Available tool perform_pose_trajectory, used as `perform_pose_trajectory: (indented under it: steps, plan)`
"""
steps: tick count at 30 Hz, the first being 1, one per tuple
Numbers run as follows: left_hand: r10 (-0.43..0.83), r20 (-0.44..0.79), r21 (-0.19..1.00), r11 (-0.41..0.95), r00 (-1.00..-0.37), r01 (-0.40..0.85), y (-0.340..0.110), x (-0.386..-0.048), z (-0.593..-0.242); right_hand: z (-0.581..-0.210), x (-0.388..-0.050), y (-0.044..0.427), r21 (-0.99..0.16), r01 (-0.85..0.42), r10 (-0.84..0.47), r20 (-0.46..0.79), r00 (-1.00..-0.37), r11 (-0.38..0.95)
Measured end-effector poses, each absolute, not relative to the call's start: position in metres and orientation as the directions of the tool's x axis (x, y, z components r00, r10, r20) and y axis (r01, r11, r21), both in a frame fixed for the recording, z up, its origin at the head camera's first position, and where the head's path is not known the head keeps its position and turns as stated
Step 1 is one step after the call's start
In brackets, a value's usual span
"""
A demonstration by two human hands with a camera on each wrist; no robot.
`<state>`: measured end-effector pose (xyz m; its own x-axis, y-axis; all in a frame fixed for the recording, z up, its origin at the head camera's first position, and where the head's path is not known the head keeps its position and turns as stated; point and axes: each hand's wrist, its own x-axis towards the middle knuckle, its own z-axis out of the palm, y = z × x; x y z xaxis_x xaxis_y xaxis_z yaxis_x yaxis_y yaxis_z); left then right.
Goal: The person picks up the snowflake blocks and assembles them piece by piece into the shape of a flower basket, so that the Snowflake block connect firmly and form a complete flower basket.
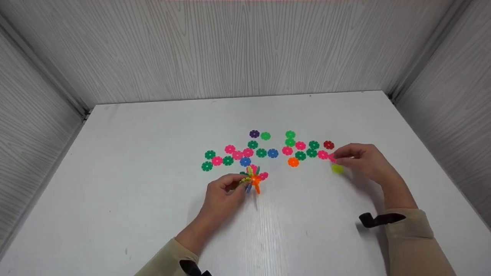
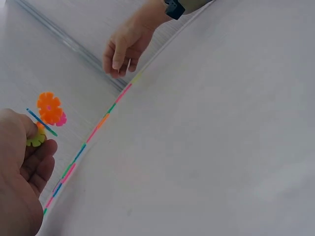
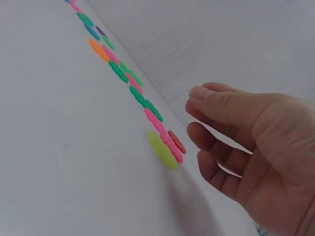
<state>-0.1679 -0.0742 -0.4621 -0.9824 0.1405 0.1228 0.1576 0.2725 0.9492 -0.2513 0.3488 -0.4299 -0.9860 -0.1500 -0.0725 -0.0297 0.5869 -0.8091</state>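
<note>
My left hand (image 1: 224,193) pinches a cluster of joined notched plastic discs (image 1: 255,179) between thumb and fingers, held above the table. Orange, yellow-green, pink, blue and green discs jut out of it; in the left wrist view an orange disc (image 2: 49,107) faces the camera. Over at the right, my right hand (image 1: 364,163) hovers with loosely bent fingers, and nothing shows between them in the right wrist view. Below it lie a yellow-green disc (image 3: 162,150), pink discs (image 3: 164,135) and a dark red disc (image 1: 328,145).
More loose discs lie flat in a scattered band across the white table (image 1: 134,172), among them an orange disc (image 1: 293,162), a blue disc (image 1: 272,153) and a purple disc (image 1: 254,133). Grey wood-grain panels (image 1: 230,50) stand behind and at both sides.
</note>
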Motion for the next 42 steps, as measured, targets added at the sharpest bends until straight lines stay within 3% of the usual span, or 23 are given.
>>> perform_pose_trajectory:
  steps: [10, 18, 29, 42]
  plan:
    - [0.136, 0.134, 0.943, 0.287, -0.982, 0.169, -0.075, -0.168, -0.462, -0.432, -0.25, 0.358, -0.74, 0.018, -0.193, -0.199, -0.961, 0.672]
    - [0.14, 0.131, 0.949, 0.268, -0.981, 0.164, -0.074, -0.169, -0.463, -0.432, -0.249, 0.354, -0.683, -0.013, -0.185, -0.179, -0.966, 0.73]
    - [0.132, 0.144, 0.951, 0.257, -0.981, 0.174, -0.073, -0.168, -0.464, -0.433, -0.249, 0.355, -0.674, 0.042, -0.128, -0.2, -0.971, 0.738]
    - [0.127, 0.134, 0.95, 0.265, -0.983, 0.164, -0.073, -0.168, -0.463, -0.432, -0.249, 0.338, -0.655, 0.009, -0.167, -0.206, -0.964, 0.756]
